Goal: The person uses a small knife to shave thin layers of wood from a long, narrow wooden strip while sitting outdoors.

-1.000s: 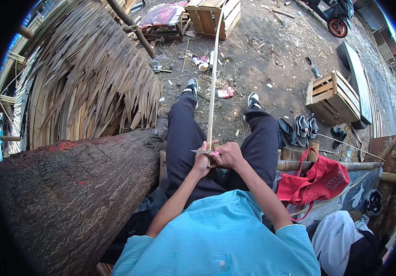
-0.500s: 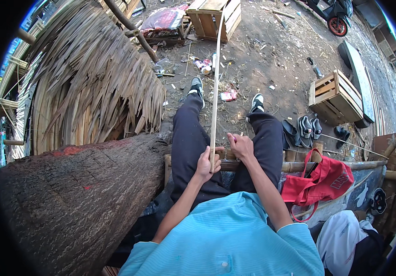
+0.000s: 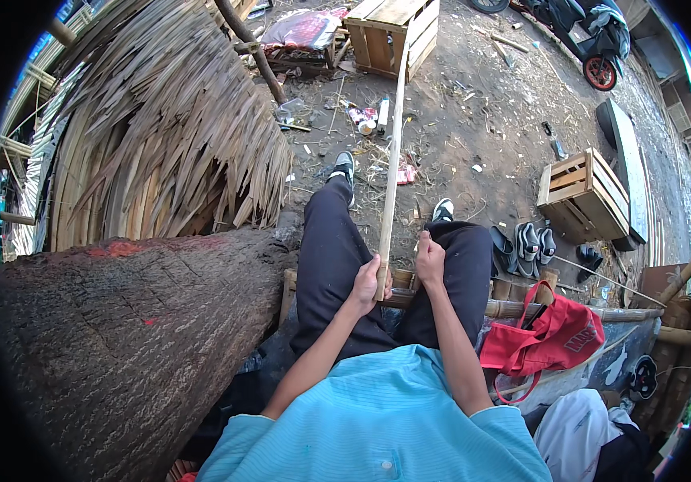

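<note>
My left hand is wrapped round the lower end of a long, pale bamboo strip. The strip rises from between my thighs and stretches away from me, its far end overlapping a wooden crate. Just right of the strip, apart from it, my right hand is closed in a fist above my right thigh. Whatever lies inside that fist is hidden by the fingers. Both forearms rest low over my dark trousers.
A thick dark log and dry thatch fill the left. To the right are a red bag, several shoes and another slatted crate. A bamboo rail crosses by my legs; litter dots the dirt ground.
My right fist has turned more upright and shifted slightly right, away from the strip. The strip leans further right at its far end, and the whole view has shifted a little.
</note>
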The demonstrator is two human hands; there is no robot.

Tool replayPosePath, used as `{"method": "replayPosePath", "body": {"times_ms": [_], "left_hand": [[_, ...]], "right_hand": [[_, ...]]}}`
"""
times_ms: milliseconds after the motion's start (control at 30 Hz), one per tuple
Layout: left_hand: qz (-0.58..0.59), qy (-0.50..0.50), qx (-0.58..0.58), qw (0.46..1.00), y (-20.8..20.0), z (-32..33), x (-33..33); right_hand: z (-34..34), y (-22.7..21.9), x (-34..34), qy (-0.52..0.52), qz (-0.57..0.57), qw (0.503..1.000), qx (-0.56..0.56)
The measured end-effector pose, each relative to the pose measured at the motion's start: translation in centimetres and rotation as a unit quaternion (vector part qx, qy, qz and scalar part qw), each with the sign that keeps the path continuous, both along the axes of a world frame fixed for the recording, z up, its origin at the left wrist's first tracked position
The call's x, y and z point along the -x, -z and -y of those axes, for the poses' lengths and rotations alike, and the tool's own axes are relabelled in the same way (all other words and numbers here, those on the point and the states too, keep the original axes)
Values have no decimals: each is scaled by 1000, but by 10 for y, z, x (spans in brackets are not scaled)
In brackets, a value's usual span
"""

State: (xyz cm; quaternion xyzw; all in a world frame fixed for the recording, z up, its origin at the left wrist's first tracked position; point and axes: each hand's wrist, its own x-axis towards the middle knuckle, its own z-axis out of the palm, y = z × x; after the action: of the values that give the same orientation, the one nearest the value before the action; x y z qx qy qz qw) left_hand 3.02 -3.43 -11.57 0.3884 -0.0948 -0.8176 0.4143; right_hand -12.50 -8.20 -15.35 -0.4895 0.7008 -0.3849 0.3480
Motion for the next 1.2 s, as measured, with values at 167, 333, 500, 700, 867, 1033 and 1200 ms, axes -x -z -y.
{"method": "replayPosePath", "body": {"times_ms": [167,333,500,700,867,1033,1200], "left_hand": [[115,6,-32,993,-19,7,12],[72,20,-60,995,4,8,-2],[159,35,-44,986,3,9,0],[167,26,-39,985,4,5,7],[150,24,-40,987,1,8,7],[171,25,-41,984,3,8,4],[167,37,-22,985,3,7,3]], "right_hand": [[-19,-19,-9,-243,-81,966,43],[-20,-24,-18,-289,-41,956,43],[-17,-22,-16,-341,-100,933,57],[-20,-21,-17,-304,-68,949,38],[-18,-21,-17,-301,-87,949,19],[-20,-20,-19,-306,-77,948,49],[-19,-22,-16,-312,-72,947,39]]}}
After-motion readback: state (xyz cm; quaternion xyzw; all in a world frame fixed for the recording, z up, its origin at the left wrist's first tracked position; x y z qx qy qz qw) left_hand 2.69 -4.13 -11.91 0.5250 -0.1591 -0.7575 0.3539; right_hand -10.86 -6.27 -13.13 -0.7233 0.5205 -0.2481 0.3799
